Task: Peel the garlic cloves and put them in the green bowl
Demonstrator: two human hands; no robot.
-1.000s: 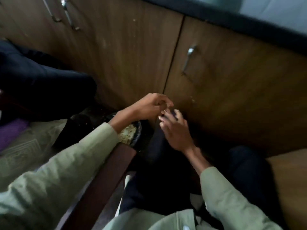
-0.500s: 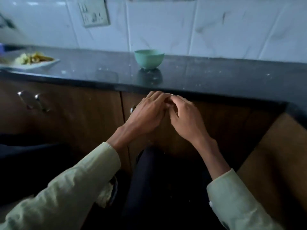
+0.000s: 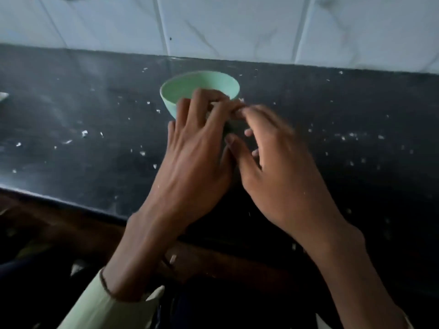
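Observation:
The green bowl point(image 3: 180, 81) stands on the dark countertop point(image 3: 71, 115), near the tiled wall. My left hand point(image 3: 192, 157) reaches over the bowl's front rim, and its fingers hide part of the rim. My right hand point(image 3: 280, 172), blurred, is just right of it. The fingertips of both hands meet at the bowl's right front edge and pinch a small garlic clove point(image 3: 237, 111), which is almost wholly hidden between them. I cannot see whether anything lies in the bowl.
Several white peel flakes point(image 3: 84, 133) are scattered across the counter on both sides of the bowl. A white tiled wall point(image 3: 237, 24) rises behind it. The brown cabinet front point(image 3: 59, 224) drops below the counter's edge. A pale plate edge point(image 3: 2, 96) shows at far left.
My view rose from the cabinet and floor up to the counter. Both hands, still joined at the fingertips, moved up and forward from below the counter's edge to the green bowl.

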